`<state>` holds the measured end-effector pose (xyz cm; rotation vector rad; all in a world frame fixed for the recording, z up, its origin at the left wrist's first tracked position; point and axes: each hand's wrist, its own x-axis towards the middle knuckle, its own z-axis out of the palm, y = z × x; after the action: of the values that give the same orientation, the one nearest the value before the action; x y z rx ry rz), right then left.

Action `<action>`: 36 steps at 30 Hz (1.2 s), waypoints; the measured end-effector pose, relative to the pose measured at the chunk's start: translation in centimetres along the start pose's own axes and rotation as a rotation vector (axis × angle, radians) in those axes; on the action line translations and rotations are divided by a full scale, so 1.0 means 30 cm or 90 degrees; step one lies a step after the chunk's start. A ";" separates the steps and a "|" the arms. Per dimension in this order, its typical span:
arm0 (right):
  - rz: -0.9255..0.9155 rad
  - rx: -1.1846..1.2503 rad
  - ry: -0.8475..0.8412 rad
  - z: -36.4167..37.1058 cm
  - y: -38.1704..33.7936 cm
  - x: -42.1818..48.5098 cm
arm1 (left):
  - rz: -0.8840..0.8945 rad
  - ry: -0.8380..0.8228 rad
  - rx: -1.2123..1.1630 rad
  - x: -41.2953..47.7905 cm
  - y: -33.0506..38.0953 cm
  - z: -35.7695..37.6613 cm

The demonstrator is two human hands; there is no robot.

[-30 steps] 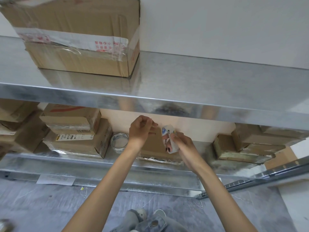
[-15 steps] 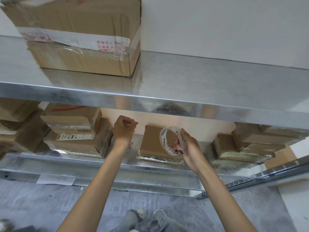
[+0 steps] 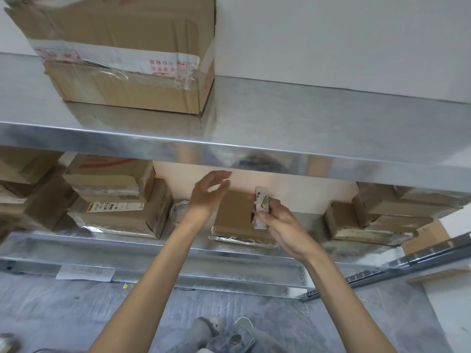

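As rt hand [image 3: 283, 226] grips tape [image 3: 262, 208], box [image 3: 230, 215] closed.

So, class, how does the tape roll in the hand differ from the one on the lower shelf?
The held tape roll is pinched in the right hand and seen edge-on; the shelf tape roll sits untouched, its ring face showing. Both are whitish.
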<state>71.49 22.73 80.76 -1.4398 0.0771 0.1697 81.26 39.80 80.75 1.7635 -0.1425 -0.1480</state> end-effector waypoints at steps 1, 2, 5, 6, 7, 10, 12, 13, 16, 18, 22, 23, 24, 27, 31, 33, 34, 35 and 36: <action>-0.003 0.001 0.000 0.008 -0.006 0.000 | 0.002 -0.061 -0.022 -0.010 0.028 0.030; -0.015 0.005 0.005 0.018 -0.016 -0.001 | -0.007 -0.123 -0.035 -0.021 0.056 0.057; -0.064 0.009 0.015 0.035 -0.033 0.000 | -0.051 -0.278 -0.032 -0.046 0.085 0.108; -0.084 -0.010 0.013 0.038 -0.038 0.000 | -0.052 -0.298 -0.037 -0.052 0.084 0.116; -0.098 -0.032 0.019 0.040 -0.038 0.004 | -0.047 -0.294 -0.037 -0.054 0.081 0.119; -0.119 -0.079 0.040 0.041 -0.042 0.001 | -0.053 -0.240 -0.045 -0.052 0.077 0.128; -0.124 -0.106 0.035 0.030 -0.048 -0.004 | -0.091 -0.206 -0.057 -0.051 0.078 0.138; -0.127 -0.120 0.020 0.024 -0.054 -0.006 | -0.120 -0.184 -0.053 -0.049 0.078 0.142; -0.136 -0.132 -0.040 0.006 -0.066 -0.015 | -0.216 -0.153 -0.034 -0.036 0.084 0.148; -0.133 -0.130 -0.081 -0.009 -0.072 -0.021 | -0.278 -0.148 -0.039 -0.027 0.084 0.152; -0.104 -0.139 -0.120 -0.013 -0.076 -0.017 | -0.319 -0.147 -0.063 -0.020 0.078 0.146; -0.102 -0.141 -0.107 -0.011 -0.071 -0.014 | -0.316 -0.148 -0.059 -0.018 0.075 0.145; -0.102 -0.149 -0.090 -0.007 -0.067 -0.012 | -0.311 -0.148 -0.062 -0.018 0.076 0.142; -0.106 -0.166 -0.033 0.014 -0.069 -0.011 | -0.285 -0.151 -0.082 -0.011 0.073 0.141; -0.136 -0.146 0.124 0.034 -0.073 0.004 | -0.202 -0.186 -0.019 -0.016 0.090 0.151; -0.122 -0.075 0.209 0.043 -0.067 0.011 | -0.114 -0.280 -0.014 -0.038 0.109 0.156; -0.111 -0.030 0.236 0.042 -0.064 0.013 | -0.088 -0.318 -0.028 -0.053 0.120 0.157; -0.101 0.006 0.245 0.041 -0.064 0.016 | -0.063 -0.334 -0.034 -0.063 0.124 0.154; -0.090 0.027 0.237 0.035 -0.061 0.017 | -0.041 -0.333 -0.032 -0.067 0.127 0.148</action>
<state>72.24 23.60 82.61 -1.4139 0.2804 -0.2161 78.44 35.12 83.65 1.6458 -0.4551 -0.6526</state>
